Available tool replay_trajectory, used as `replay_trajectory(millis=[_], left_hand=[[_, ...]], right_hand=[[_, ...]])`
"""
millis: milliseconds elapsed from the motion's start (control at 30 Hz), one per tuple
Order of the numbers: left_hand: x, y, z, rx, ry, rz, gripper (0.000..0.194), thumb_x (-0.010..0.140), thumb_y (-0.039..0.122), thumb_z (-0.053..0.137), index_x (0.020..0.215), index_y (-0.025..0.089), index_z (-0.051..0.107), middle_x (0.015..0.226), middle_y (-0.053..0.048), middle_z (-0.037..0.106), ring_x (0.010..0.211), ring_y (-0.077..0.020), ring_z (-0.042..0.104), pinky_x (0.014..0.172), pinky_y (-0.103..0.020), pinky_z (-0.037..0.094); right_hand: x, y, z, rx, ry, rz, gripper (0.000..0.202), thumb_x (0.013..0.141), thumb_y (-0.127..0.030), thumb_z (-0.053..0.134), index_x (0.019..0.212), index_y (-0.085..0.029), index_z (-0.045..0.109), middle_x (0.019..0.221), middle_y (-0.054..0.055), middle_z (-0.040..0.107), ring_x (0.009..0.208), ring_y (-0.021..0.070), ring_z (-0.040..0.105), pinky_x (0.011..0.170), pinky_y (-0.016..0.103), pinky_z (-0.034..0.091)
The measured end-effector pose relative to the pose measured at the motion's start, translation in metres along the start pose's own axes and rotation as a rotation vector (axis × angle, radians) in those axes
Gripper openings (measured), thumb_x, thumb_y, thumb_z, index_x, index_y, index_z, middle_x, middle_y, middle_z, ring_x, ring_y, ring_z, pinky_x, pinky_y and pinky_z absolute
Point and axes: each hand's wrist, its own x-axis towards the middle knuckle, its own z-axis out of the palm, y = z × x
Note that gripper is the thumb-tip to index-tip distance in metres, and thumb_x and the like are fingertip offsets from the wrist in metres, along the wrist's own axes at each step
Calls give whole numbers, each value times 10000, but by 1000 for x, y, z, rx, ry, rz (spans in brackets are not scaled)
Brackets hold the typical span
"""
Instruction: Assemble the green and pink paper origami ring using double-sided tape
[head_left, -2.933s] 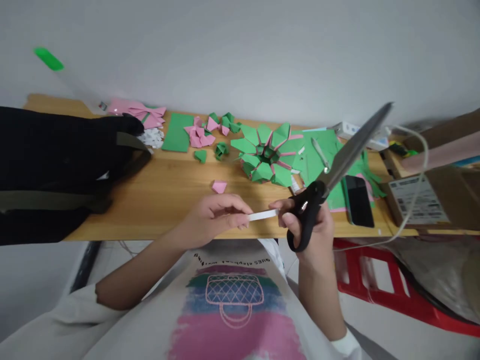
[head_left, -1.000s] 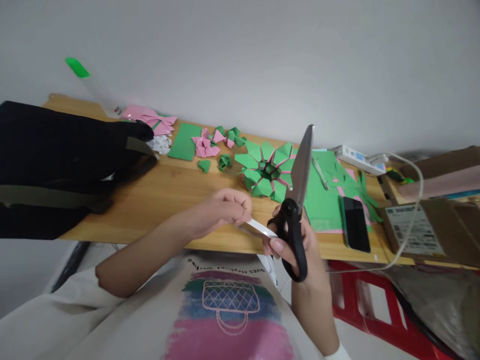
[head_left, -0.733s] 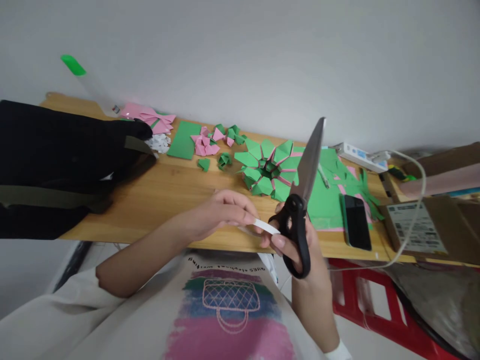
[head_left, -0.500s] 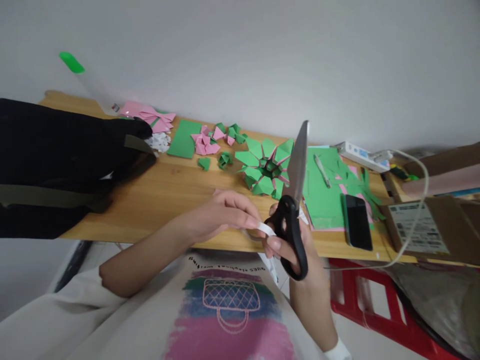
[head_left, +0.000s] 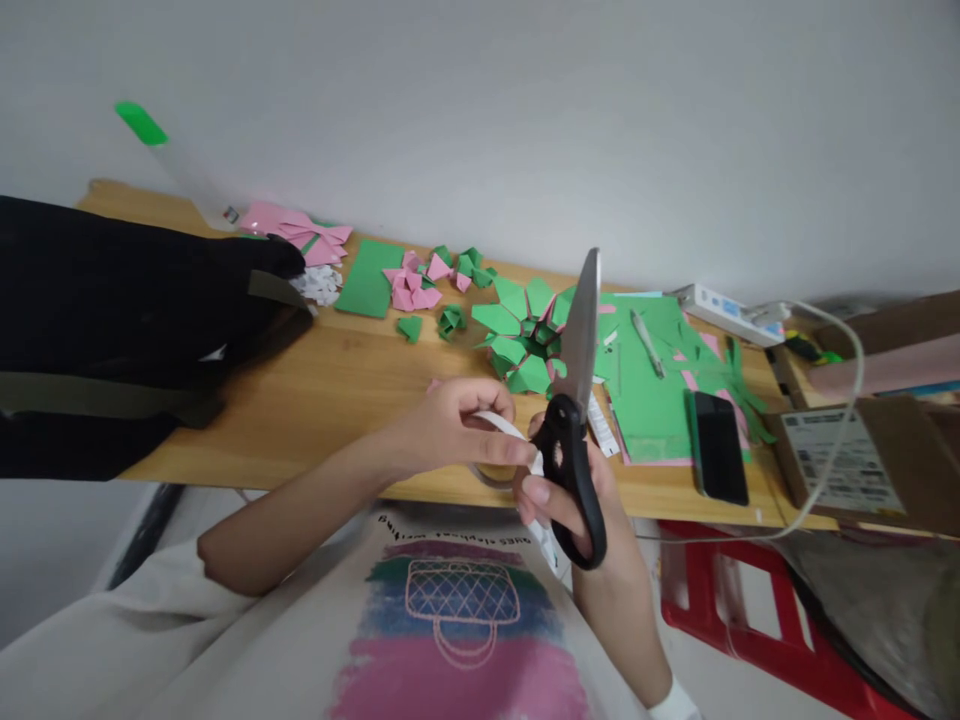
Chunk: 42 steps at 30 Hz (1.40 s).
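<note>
Between the fingers of my left hand (head_left: 465,430) runs a narrow white strip (head_left: 501,424), curved and reaching toward the other hand. My right hand (head_left: 581,500) holds black-handled scissors (head_left: 583,345), their metal blades together and pointing up and away. The thumb and fingers of that hand also meet at the white strip. More white material hangs just below my right hand. Behind the scissors stands a green and pink folded-paper ring (head_left: 510,350), partly covered by the blades.
Small green and pink folded pieces (head_left: 411,288) lie near the wall. Green sheets (head_left: 645,420), a cutter (head_left: 647,343), a phone (head_left: 718,447), a power strip (head_left: 727,313) and a cardboard box (head_left: 862,460) are right. A black bag (head_left: 112,330) covers the table's left.
The scissors and my right hand have shifted slightly left and down. My left fingers have curled more, and more of the white strip shows above them.
</note>
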Motion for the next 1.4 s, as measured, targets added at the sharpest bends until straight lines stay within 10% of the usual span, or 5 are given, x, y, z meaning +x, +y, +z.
replay_trajectory(millis=[267, 633, 1400], left_hand=[[-9, -3, -6, 291, 422, 553, 104, 729, 214, 760, 699, 200, 662, 808, -20, 631, 785, -162, 590, 736, -300, 462], [-21, -1, -6, 522, 149, 375, 267, 962, 237, 434, 904, 180, 688, 929, -52, 727, 906, -192, 663, 821, -312, 499], [-23, -23, 14, 699, 339, 551, 304, 903, 86, 500, 1181, 178, 580, 1175, -97, 599, 1137, -220, 575, 976, -409, 451]], right_hand=[[7, 2, -1, -18, 183, -10, 290, 725, -284, 780, 880, -244, 539, 536, -94, 520, 434, 61, 386, 419, 189, 301], [20, 14, -4, 14, 95, 64, 442, 620, -262, 851, 927, -240, 534, 512, -100, 561, 412, 58, 410, 407, 166, 285], [17, 15, -3, 54, 67, 49, 436, 672, -276, 850, 978, -253, 540, 584, -114, 544, 398, 33, 416, 407, 152, 341]])
